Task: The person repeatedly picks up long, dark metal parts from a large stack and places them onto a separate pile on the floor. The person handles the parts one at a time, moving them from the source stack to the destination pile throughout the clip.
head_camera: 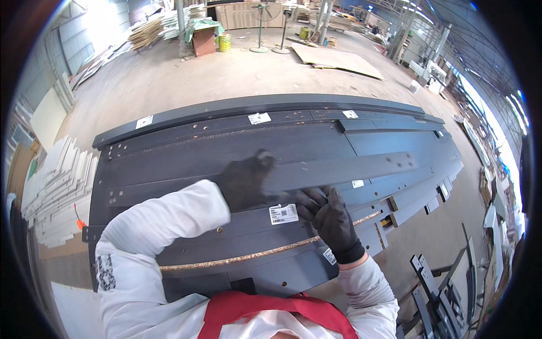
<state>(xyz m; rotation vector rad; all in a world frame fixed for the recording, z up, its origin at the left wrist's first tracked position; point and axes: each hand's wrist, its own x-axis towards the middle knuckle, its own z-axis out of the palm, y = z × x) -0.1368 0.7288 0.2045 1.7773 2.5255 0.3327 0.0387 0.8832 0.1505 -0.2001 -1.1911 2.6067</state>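
A narrow dark grey board (347, 169), blurred, lies at a slant above the stack of dark panels (169, 152). My left hand (245, 180), in a black glove and blurred, grips the board's left end, thumb at the top edge and fingers below. My right hand (332, 220), also black-gloved, has its bent fingers at the board's lower edge. Whether those fingers grip the board or only touch it is unclear. Left of the right fingers, a white printed label (284, 214) sits on a dark panel. Drilled holes show near the narrow board's right end.
A panel edge with exposed chipboard (254, 255) crosses the stack close to me. White boards (61, 190) are piled at left. Dark strips (440, 292) stand at lower right. Beyond the stack are loose sheets (336, 61) and a pedestal fan (260, 31) on the floor.
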